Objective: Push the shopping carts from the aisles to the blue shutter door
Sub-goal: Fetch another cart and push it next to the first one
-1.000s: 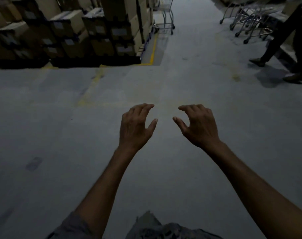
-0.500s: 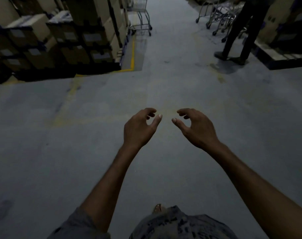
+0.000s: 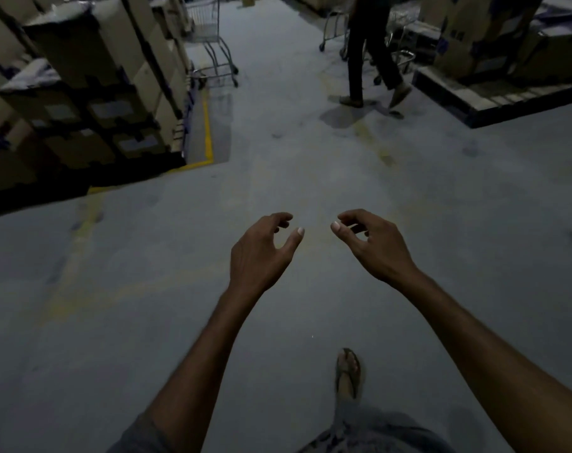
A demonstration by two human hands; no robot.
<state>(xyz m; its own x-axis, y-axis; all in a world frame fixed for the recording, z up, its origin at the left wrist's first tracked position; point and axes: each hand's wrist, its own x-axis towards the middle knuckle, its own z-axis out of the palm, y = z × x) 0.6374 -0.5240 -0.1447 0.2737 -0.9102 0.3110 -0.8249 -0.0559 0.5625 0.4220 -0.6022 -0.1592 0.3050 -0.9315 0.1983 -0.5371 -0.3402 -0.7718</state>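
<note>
Both arms reach forward above the floor (image 3: 147,322); left hand (image 3: 261,253) and right hand (image 3: 373,243) loosely curled, holding nothing; one shopping cart (image 3: 212,44) far ahead beside stacked boxes (image 3: 91,76); further carts (image 3: 335,27) behind a person (image 3: 369,60), count unclear.

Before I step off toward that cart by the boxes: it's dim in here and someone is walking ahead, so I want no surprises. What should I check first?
1. Left hand free: ok, fingers loosely curled, holding nothing.
2. Right hand free: ok, also loosely curled and holding nothing.
3. Cart within reach: not ok, it stands far up the aisle beside the stacked boxes.
4. Floor toward the cart: ok, nothing lies on it.
5. Other person out of the way: cannot tell, mid-stride to the right of the aisle, heading unclear.
6. Blue shutter door in sight: not ok, it is not in this view.
</note>
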